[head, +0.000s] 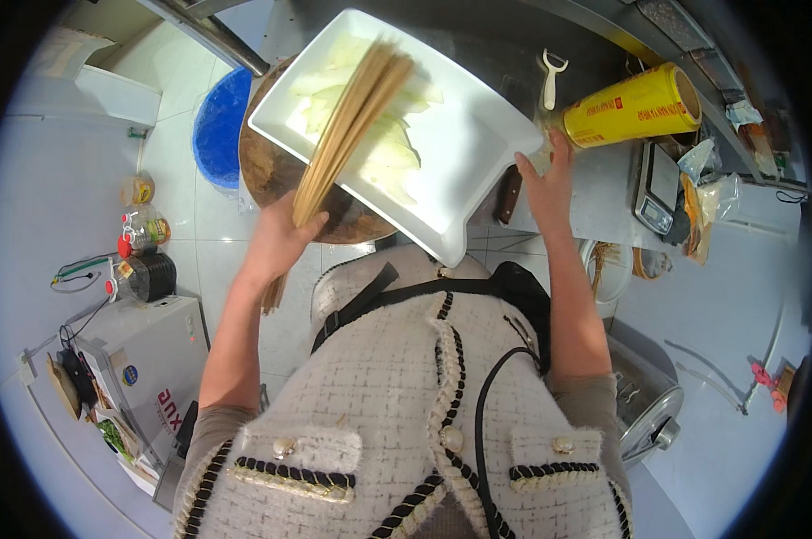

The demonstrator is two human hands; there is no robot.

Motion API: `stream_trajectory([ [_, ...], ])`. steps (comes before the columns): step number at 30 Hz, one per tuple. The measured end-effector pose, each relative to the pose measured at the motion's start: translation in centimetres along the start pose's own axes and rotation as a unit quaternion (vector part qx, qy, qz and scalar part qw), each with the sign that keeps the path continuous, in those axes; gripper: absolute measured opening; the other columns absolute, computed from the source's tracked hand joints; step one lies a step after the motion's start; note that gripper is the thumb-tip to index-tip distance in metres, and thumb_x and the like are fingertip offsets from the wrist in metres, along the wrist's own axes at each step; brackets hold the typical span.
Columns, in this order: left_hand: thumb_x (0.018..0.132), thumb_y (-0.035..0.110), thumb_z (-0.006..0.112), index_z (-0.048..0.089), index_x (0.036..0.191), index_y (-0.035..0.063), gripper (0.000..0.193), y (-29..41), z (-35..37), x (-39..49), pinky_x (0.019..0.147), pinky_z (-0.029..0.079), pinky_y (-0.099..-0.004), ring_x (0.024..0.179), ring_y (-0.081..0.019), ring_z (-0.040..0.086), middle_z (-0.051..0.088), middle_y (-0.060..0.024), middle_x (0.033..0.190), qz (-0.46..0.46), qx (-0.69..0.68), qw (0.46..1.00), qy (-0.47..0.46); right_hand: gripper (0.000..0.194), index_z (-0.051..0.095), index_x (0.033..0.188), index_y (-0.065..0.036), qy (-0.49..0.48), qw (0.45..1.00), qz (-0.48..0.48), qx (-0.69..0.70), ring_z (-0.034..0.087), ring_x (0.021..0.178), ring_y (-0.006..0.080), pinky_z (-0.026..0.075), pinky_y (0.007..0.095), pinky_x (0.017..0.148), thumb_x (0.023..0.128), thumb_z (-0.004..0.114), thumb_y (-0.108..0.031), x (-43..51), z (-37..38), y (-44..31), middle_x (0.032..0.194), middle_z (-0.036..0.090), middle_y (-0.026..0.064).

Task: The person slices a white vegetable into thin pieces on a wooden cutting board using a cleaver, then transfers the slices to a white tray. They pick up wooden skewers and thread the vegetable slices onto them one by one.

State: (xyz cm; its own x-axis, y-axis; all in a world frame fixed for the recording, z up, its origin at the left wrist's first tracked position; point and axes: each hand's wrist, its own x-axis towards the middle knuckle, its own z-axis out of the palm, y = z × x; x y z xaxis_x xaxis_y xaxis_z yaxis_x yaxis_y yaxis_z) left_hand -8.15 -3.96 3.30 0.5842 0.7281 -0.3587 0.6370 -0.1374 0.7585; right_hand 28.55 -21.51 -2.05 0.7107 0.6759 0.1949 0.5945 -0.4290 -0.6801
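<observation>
My left hand [286,232] is closed around a bundle of thin bamboo skewers [352,128], whose upper part lies across a white plastic tray [477,168]. Pale green slices of a peeled vegetable or melon [392,145] lie in the tray. The tray rests partly over a round wooden chopping board [271,168]. At the tray's right corner is my right hand [547,178], thumb and fingers apart; whether it touches the rim I cannot tell. A knife's wooden handle [509,195] shows beside this hand, its blade hidden. A white peeler [552,79] lies beyond.
A yellow roll of cling film [632,108] and a digital scale [656,188] stand on the metal counter [594,188] at right. A blue tub [217,128] is at left. Below the counter's right side, a white bucket [611,286] holds skewers. A white freezer [150,364] stands lower left.
</observation>
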Motion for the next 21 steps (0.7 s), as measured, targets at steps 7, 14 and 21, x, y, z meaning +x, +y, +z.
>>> stream_trajectory([
  [7, 0.093, 0.019, 0.072, 0.066, 0.111, -0.0046, 0.030, -1.1, 2.1, 2.4, 0.068, 0.053, -0.0365, 0.070, -0.0207, 0.066, 0.072, -0.0132, 0.080, -0.033, -0.115, 0.992, 0.039, 0.034, 0.067, 0.115, 0.005, -0.076, 0.994, 0.067, -0.030, 0.073, 0.088, 0.0288, 0.057, 0.0410, 0.082, 0.093, 0.072, -0.019, 3.6, 0.5, 1.5, 0.090, 0.072, 0.0160],
  [14, 0.090, 0.023, 0.075, 0.067, 0.107, -0.0049, 0.033, -2.6, -0.3, 5.8, 0.074, 0.055, -0.0451, 0.080, -0.0370, 0.073, 0.073, -0.0215, 0.083, -0.013, 0.016, 0.991, 0.133, 0.023, 0.066, 0.100, 0.009, -0.101, 0.984, 0.118, 0.082, 0.073, 0.062, 0.0241, 0.057, 0.0311, 0.053, 0.096, 0.066, -0.013, 0.2, 1.5, -0.7, 0.083, 0.072, 0.0161],
  [21, 0.088, 0.021, 0.075, 0.065, 0.106, -0.0052, 0.033, 0.6, -3.3, 5.2, 0.074, 0.056, -0.0521, 0.084, -0.0474, 0.069, 0.071, -0.0295, 0.088, 0.016, 0.269, 0.949, 0.165, 0.025, 0.063, 0.101, 0.009, -0.298, 0.910, 0.213, 0.193, 0.077, 0.073, 0.0229, 0.056, 0.0293, 0.055, 0.099, 0.064, -0.016, -6.0, 2.8, -5.7, 0.085, 0.073, 0.0163],
])
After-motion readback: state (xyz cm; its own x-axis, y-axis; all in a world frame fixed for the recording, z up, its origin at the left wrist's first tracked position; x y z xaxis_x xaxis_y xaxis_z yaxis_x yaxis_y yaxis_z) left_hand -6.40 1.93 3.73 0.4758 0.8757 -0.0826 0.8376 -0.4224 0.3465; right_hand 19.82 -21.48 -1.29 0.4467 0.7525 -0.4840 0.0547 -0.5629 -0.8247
